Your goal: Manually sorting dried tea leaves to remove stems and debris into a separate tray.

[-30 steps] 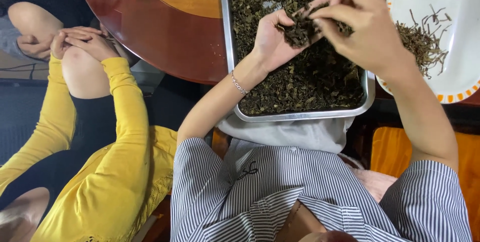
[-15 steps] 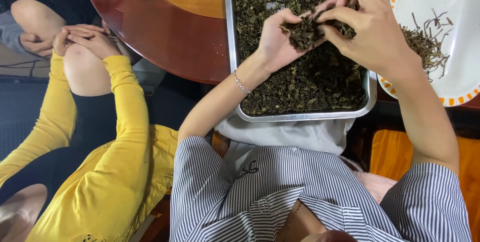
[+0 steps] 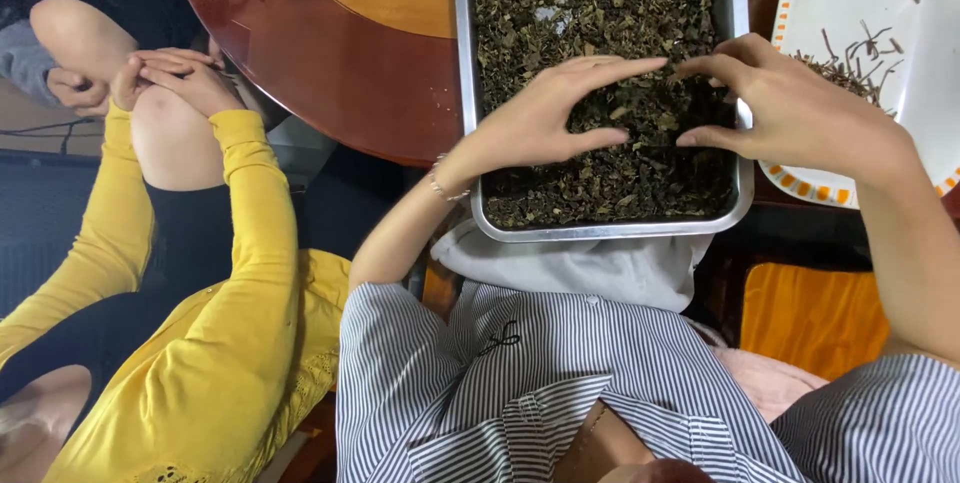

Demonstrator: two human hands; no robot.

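While both hands rest palm down on them, the dried tea leaves point(image 3: 600, 3) fill a rectangular steel tray point(image 3: 463, 63) that sits at the near edge of a round reddish wooden table point(image 3: 340, 73). They form a dark green, crumbly layer spread from wall to wall. The left hand point(image 3: 540, 118) lies flat on the leaves in the near half of the tray, fingers stretched out and loose, grasping nothing, with the index finger pointing to the right. The right hand point(image 3: 790, 108) comes in over the tray's right wall, its fingers likewise released and spread, fingertips touching the leaves close to those of the left hand. A thin bracelet point(image 3: 440, 188) circles the left wrist. Just right of the tray stands a white plate with an orange-patterned rim point(image 3: 800, 183), holding a small heap of brown stems point(image 3: 850, 68). The person wears a grey-and-white striped shirt point(image 3: 560, 383). To the left sits another person in a yellow long-sleeved top point(image 3: 240, 323), their hands point(image 3: 165, 78) clasped over a raised knee, well apart from the tray.
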